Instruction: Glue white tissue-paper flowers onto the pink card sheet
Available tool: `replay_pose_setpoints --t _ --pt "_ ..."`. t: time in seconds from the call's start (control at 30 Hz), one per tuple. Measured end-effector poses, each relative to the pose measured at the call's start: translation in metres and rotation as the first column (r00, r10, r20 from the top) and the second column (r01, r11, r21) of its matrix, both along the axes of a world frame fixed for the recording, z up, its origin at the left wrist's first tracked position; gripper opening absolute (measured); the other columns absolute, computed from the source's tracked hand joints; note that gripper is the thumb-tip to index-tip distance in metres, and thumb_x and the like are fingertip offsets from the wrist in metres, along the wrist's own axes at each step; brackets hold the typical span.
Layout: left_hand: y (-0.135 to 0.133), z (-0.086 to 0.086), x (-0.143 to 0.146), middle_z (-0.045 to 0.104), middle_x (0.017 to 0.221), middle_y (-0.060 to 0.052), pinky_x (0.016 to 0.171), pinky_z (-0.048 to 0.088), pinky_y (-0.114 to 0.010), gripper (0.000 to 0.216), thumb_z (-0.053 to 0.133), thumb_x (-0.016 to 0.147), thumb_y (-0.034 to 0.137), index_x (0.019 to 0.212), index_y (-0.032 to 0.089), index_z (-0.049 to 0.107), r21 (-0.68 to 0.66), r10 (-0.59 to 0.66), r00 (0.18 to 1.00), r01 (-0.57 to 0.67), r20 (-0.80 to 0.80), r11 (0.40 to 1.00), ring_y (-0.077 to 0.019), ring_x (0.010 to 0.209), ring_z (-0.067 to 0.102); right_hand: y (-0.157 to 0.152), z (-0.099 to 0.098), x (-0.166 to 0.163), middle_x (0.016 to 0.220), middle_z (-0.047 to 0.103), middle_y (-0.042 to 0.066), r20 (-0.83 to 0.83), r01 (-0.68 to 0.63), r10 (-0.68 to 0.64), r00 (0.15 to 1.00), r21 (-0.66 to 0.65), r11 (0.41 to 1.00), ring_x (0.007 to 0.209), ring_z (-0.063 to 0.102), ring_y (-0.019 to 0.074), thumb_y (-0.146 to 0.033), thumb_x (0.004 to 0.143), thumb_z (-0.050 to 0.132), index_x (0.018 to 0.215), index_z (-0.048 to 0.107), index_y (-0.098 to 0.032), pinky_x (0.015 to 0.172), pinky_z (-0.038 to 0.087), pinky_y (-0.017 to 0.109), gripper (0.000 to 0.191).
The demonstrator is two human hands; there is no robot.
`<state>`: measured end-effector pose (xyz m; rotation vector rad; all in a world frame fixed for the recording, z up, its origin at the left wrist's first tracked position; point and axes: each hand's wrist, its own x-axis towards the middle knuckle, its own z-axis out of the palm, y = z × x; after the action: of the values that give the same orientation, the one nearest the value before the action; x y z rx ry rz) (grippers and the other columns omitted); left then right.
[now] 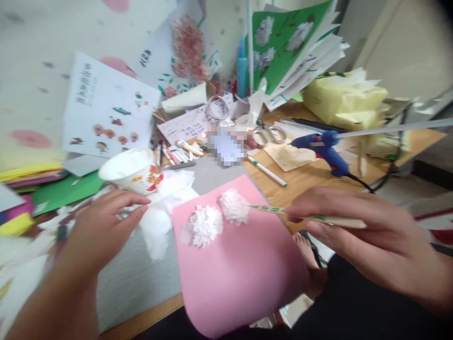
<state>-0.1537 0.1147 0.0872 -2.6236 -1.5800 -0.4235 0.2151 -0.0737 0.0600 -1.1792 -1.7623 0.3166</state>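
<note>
My right hand point(357, 231) pinches a thin wooden stick point(279, 211) with green marks, its tip touching a white tissue flower point(234, 206). A second white tissue flower point(205, 225) lies beside it, both on a pink paper sheet point(240, 274) that hangs over the table edge. My left hand point(102, 226) reaches out with fingers stretched toward loose white tissue point(163, 212), just below a tipped paper cup point(132, 171). It holds nothing that I can see.
A blue glue gun point(327, 148) with its cord lies at the right, scissors point(267, 134) behind the pink sheet, several pens point(180, 155), a white marker point(267, 171), coloured paper stacks point(31, 184) at the left, craft booklets point(109, 111) and yellow tissue packs point(345, 101).
</note>
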Motion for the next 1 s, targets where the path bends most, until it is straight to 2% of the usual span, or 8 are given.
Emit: replay_pose_setpoints --t 0.1,0.27,0.43,0.57,0.67,0.77,0.87,1.0 --pt "-0.003 -0.003 -0.011 0.081 0.108 -0.01 0.096 0.051 -0.056 0.031 0.048 0.09 0.038 0.094 0.023 0.075 -0.051 0.073 0.991 -0.079 -0.115 0.996 -0.038 0.109 0.073 -0.001 -0.008 0.002 0.095 0.081 0.005 0.016 0.03 -0.03 0.999 -0.003 1.0 0.082 0.079 0.0201 -0.008 0.096 0.063 0.114 0.071 -0.034 0.064 0.063 0.025 0.032" --pt "-0.009 -0.022 0.008 0.079 0.124 -0.011 0.103 0.045 -0.06 0.027 0.056 0.092 0.036 0.109 0.026 0.075 -0.073 0.116 0.977 -0.131 -0.179 0.989 -0.0375 0.123 0.068 0.003 -0.018 0.004 0.096 0.082 0.007 0.063 0.004 -0.004 0.998 0.005 1.0 0.085 0.079 0.0209 -0.012 0.099 0.062 0.117 0.074 -0.034 0.07 0.065 0.025 0.03" --pt "-0.002 -0.037 0.027 0.077 0.11 -0.01 0.104 0.048 -0.058 0.021 0.073 0.092 0.038 0.101 0.019 0.072 -0.042 0.245 0.946 -0.26 -0.214 0.965 -0.0332 0.114 0.068 0.003 -0.021 0.002 0.101 0.083 0.001 0.113 0.055 -0.057 0.992 0.025 0.998 0.087 0.081 0.02 -0.024 0.098 0.064 0.116 0.072 -0.037 0.072 0.066 0.022 0.023" --pt "0.004 -0.036 0.023 0.075 0.105 -0.005 0.105 0.051 -0.051 0.018 0.071 0.099 0.036 0.097 0.018 0.072 -0.011 0.3 0.934 -0.308 -0.195 0.951 -0.025 0.109 0.069 0.004 -0.022 0.003 0.1 0.082 -0.001 0.143 0.062 -0.067 0.987 0.036 0.997 0.086 0.081 0.0185 -0.024 0.099 0.062 0.117 0.07 -0.038 0.072 0.066 0.019 0.025" --pt "0.002 -0.028 0.014 0.079 0.107 -0.005 0.103 0.049 -0.052 0.016 0.063 0.1 0.03 0.096 0.021 0.075 0.024 0.282 0.951 -0.281 -0.128 0.959 -0.0278 0.109 0.071 0.003 -0.02 0.005 0.1 0.082 -0.001 0.153 0.057 -0.063 0.986 0.044 0.997 0.087 0.08 0.0175 -0.023 0.099 0.061 0.118 0.069 -0.038 0.073 0.066 0.018 0.026" --pt "-0.007 -0.024 0.006 0.081 0.117 -0.005 0.105 0.041 -0.055 0.022 0.057 0.096 0.029 0.092 0.027 0.079 0.063 0.198 0.976 -0.193 -0.09 0.979 -0.0334 0.119 0.069 0.002 -0.019 0.007 0.099 0.082 0.0 0.16 0.05 -0.055 0.986 0.037 0.998 0.088 0.08 0.0179 -0.021 0.099 0.062 0.119 0.069 -0.039 0.073 0.066 0.019 0.028" --pt "-0.017 -0.026 -0.001 0.083 0.115 -0.003 0.104 0.037 -0.054 0.019 0.061 0.088 0.031 0.084 0.03 0.08 0.047 0.11 0.989 -0.106 -0.094 0.993 -0.0341 0.118 0.069 -0.001 -0.019 0.01 0.098 0.082 0.002 0.172 0.046 -0.051 0.984 0.034 0.998 0.088 0.08 0.0184 -0.02 0.099 0.062 0.12 0.069 -0.039 0.07 0.065 0.02 0.029" --pt "-0.022 -0.029 -0.005 0.082 0.11 -0.005 0.102 0.038 -0.054 0.022 0.054 0.086 0.028 0.086 0.027 0.075 0.054 0.103 0.992 -0.099 -0.077 0.994 -0.0339 0.113 0.071 -0.005 -0.019 0.014 0.099 0.082 0.005 0.182 0.057 -0.063 0.981 0.035 0.998 0.089 0.08 0.0187 -0.023 0.101 0.061 0.122 0.069 -0.039 0.067 0.065 0.021 0.027"
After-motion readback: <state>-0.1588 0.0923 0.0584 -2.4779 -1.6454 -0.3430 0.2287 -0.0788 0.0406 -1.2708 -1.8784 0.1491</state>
